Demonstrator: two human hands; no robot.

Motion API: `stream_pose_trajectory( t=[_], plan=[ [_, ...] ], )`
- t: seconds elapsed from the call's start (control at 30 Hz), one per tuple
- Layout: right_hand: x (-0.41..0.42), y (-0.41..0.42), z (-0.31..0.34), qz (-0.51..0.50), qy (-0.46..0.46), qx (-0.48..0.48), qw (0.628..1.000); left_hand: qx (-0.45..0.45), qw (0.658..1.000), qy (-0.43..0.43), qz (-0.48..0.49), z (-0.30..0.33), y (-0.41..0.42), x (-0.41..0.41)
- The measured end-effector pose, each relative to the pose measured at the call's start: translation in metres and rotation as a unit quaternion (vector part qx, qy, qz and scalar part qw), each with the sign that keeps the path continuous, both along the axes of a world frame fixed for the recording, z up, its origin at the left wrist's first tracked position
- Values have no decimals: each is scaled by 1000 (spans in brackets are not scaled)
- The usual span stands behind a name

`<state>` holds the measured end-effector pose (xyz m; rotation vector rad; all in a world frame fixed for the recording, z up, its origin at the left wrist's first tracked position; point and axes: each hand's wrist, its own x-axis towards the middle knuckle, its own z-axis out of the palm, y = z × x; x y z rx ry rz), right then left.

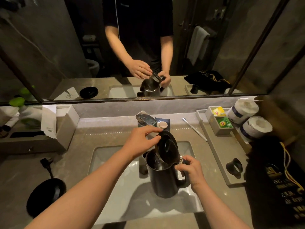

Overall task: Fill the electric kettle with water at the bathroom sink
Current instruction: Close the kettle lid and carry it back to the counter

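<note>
A black electric kettle is held over the white sink basin, its lid standing up open. My right hand grips the kettle's handle. My left hand reaches forward over the open lid, fingers at the chrome faucet. A thin stream of water seems to fall into the kettle's mouth, where water glints inside.
The black kettle base with its plug lies on the counter at left. A tissue box stands at back left. At right are a toothbrush, a tray with tea bags, two paper rolls and a black drawstring bag. A mirror runs above.
</note>
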<state>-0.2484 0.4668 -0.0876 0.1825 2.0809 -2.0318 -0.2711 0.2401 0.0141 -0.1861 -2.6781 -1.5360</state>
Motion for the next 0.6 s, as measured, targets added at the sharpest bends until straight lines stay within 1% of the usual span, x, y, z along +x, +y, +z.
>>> stream_pose_trajectory(
  t=[0.17, 0.23, 0.33, 0.47, 0.6],
  plan=[
    [16, 11, 31, -23, 25, -27, 999, -14, 1000, -20, 6, 4, -2, 9],
    [18, 12, 44, -23, 38, -33, 998, -36, 999, -16, 8, 4, -5, 12],
    [19, 11, 64, -26, 63, -46, 997, -40, 999, -3, 16, 6, -7, 17],
    [17, 6, 84, -27, 100, -67, 992, -56, 998, 24, 27, 13, -10, 25],
    [16, -5, 101, -31, 131, -93, 986, -54, 994, 77, 59, 30, -15, 30]
  ],
)
